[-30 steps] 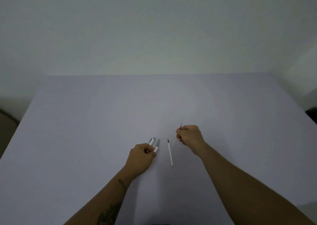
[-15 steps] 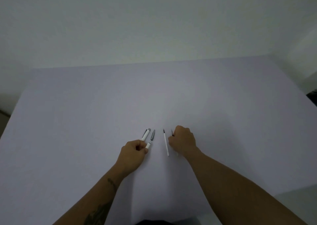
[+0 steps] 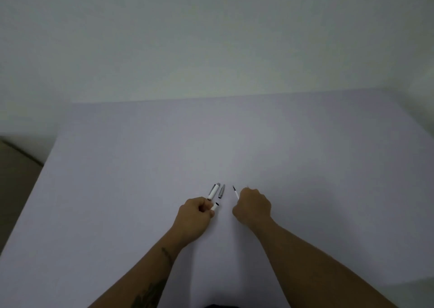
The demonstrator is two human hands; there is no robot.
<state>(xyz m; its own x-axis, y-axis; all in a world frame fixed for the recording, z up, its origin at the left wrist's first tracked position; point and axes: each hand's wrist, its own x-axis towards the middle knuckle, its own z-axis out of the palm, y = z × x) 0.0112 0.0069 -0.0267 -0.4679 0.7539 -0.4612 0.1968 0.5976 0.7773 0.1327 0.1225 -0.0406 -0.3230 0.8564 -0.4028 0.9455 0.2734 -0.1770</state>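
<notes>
A taken-apart white pen is spread on the pale table (image 3: 141, 190). My left hand (image 3: 196, 213) has its fingers curled round a short white barrel piece (image 3: 215, 206), which sticks out past the fingertips. A white upper barrel with a grey end and clip (image 3: 213, 191) lies with its near end at those fingers. A small grey tip piece (image 3: 221, 191) lies loose beside it. My right hand (image 3: 252, 208) is curled over the near end of the thin white refill (image 3: 235, 192); only the dark-tipped far end shows.
The table's left edge (image 3: 47, 171) drops to a brown floor. A plain wall rises behind the far edge. My two forearms reach in from the bottom of the view.
My right hand moved left onto the refill, which lay free beside it before. The grey tip piece left my left hand's grip and now lies on the table.
</notes>
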